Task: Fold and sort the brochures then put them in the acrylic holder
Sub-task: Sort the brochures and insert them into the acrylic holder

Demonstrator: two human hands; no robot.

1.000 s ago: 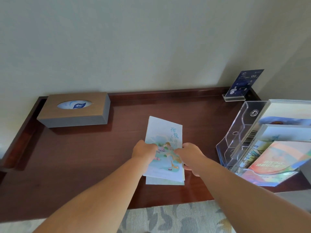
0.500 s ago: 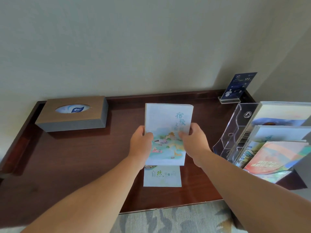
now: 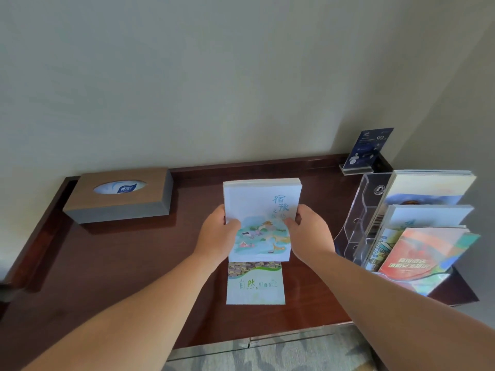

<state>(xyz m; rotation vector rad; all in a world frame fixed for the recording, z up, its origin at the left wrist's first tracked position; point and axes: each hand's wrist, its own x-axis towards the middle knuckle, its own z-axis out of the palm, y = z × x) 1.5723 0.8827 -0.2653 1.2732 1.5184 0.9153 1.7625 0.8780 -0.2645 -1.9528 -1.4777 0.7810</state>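
Note:
A stack of pale blue brochures [image 3: 261, 202] with a painted landscape cover is held upright above the desk. My left hand [image 3: 218, 234] grips its left edge and my right hand [image 3: 308, 231] grips its right edge. Below the stack, a green and white brochure [image 3: 255, 286] lies flat on the dark wooden desk [image 3: 120, 263]. The clear acrylic holder [image 3: 359, 218] stands at the right and carries several brochures in its tiers, with an orange one [image 3: 423, 250] in front.
A brown tissue box [image 3: 120, 195] sits at the back left of the desk. A small blue sign in a clear stand [image 3: 367, 149] is in the back right corner. The desk has a raised rim against the wall. Patterned carpet shows below its front edge.
Both hands have lifted the blue brochure stack off the desk and tilted it upright. The green and white brochure underneath is now uncovered.

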